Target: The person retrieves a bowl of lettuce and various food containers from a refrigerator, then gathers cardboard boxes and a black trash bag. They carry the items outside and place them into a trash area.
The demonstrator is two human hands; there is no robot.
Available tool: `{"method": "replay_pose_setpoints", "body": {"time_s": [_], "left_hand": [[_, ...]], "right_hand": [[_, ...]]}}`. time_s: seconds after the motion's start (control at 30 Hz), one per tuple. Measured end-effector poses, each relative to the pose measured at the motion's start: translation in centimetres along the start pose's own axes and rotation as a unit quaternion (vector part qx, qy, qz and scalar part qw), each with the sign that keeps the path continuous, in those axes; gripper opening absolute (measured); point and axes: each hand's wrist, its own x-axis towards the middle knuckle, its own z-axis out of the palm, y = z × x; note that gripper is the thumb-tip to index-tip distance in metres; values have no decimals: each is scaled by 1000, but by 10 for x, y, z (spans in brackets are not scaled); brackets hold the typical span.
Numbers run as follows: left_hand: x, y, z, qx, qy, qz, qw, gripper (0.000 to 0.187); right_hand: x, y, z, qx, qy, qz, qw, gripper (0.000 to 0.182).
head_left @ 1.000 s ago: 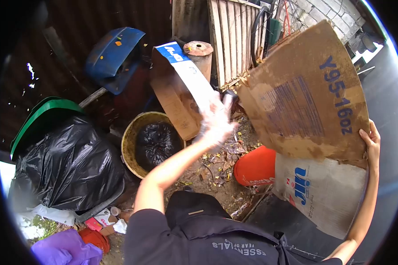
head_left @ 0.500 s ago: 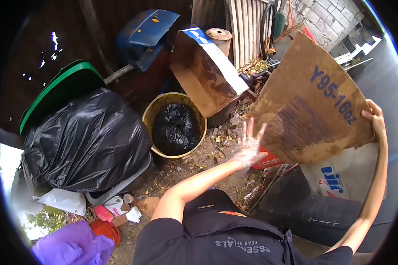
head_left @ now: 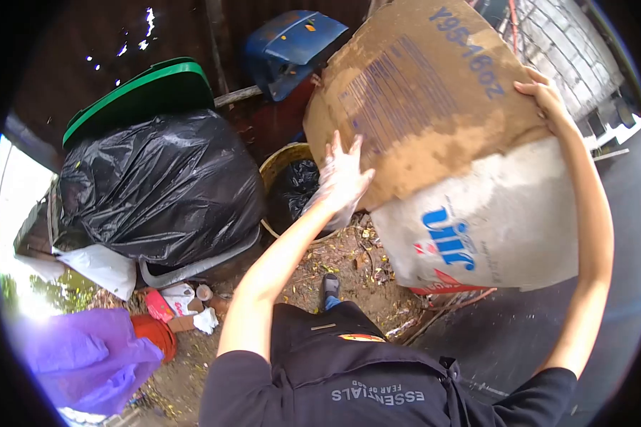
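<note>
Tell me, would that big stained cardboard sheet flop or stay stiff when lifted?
Probably fairly stiff: the cardboard sheet stays flat between the right hand and gloved left hand. Its stained patches look damp, so it may sag or tear there. Likely light for its size.

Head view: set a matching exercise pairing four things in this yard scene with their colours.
Things:
1. bin lid
2. big refuse sack
3. cardboard sheet held by the right hand and touched by the left hand
4. plastic bag at lower left

Colours:
a. purple
b. brown
c. green
d. black

Pairs: 1-c, 2-d, 3-b, 4-a.
</note>
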Motion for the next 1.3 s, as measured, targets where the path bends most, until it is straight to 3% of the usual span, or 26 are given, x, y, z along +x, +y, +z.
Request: {"method": "replay_pose_setpoints", "body": {"time_s": [0.07, 0.17, 0.23, 0.3, 0.4, 0.47, 0.53, 0.6, 0.63, 0.67, 0.73, 0.77, 0.8, 0.83, 0.87, 0.9, 0.93, 0.97, 1.0, 1.03, 1.07, 1.13, 1.17, 1.2, 1.27, 1.3], "left_hand": [[-35, -21, -12, -46, 21, 24, 998, 63], [-120, -40, -50, -36, 69, 21, 997, 46], [-187, -57, -65, 9, 140, -55, 989, 43], [-265, -72, -72, 41, 226, -203, 952, 37], [-430, -101, -58, 285, 234, -441, 818, 37], [-554, -71, -23, 326, 197, -665, 643, 39], [-638, -20, 18, 334, 153, -780, 506, 42], [-665, 9, 49, 327, 119, -805, 481, 42], [-684, 21, 70, 320, 88, -819, 469, 41], [-674, 34, 75, 313, 59, -830, 458, 41], [-615, 38, 65, 292, 119, -746, 587, 40], [-543, -1, 52, 194, 81, -810, 548, 42], [-471, -26, 51, 189, 125, -696, 681, 44], [-381, -47, 49, 184, 149, -609, 757, 47], [-300, -62, 58, 146, 186, -491, 839, 50], [-214, -64, 53, -7, 185, -426, 885, 54], [-138, -68, 61, -31, 174, -310, 934, 62], [-73, -61, 64, -71, 126, -236, 961, 69], [-19, -53, 83, -119, 93, -181, 972, 77], [30, -45, 102, -171, 22, -173, 970, 89], [65, -40, 132, -157, 11, -160, 975, 100], [117, -34, 172, -199, -9, -111, 974, 113], [127, -29, 180, -184, -63, -161, 968, 112], [125, -25, 187, -218, -18, -175, 960, 109], [124, -30, 211, -162, 99, -158, 969, 109], [122, -28, 203, -194, 57, -201, 959, 109]], "right_hand": [[45, 2, 41, 133, -153, -81, 976, 51], [107, 5, 84, 198, -139, -77, 967, 46], [143, 0, 94, 217, -120, -90, 965, 45], [179, -10, 93, 210, -70, -85, 971, 44], [302, 38, 100, 191, -60, -157, 967, 43], [401, 102, 126, 23, 18, -264, 964, 45], [389, 135, 139, -86, 29, -245, 965, 43], [412, 188, 149, -218, 28, -185, 958, 39], [398, 193, 154, -182, 25, -169, 968, 40], [391, 200, 158, -126, 39, -169, 977, 45], [390, 206, 162, 38, 16, -145, 989, 50], [379, 200, 161, 35, 16, -142, 989, 50], [369, 192, 159, 127, -28, -97, 987, 50], [352, 180, 152, 218, -69, -51, 972, 50], [337, 170, 146, 221, -98, -70, 968, 45], [349, 180, 145, 207, -75, -87, 972, 41], [371, 199, 154, 197, -56, -106, 973, 37], [389, 218, 165, 34, -2, -173, 984, 38], [405, 227, 173, -129, 53, -239, 961, 39], [353, 183, 182, -268, 43, -92, 958, 48], [360, 195, 203, -461, 84, -137, 873, 56], [319, 189, 248, -545, 119, -274, 783, 55], [280, 174, 273, -520, 61, -288, 802, 56], [243, 158, 293, -489, -9, -307, 816, 57], [199, 142, 333, -517, 4, -288, 806, 60], [206, 161, 354, -479, -4, -289, 829, 61]]}}
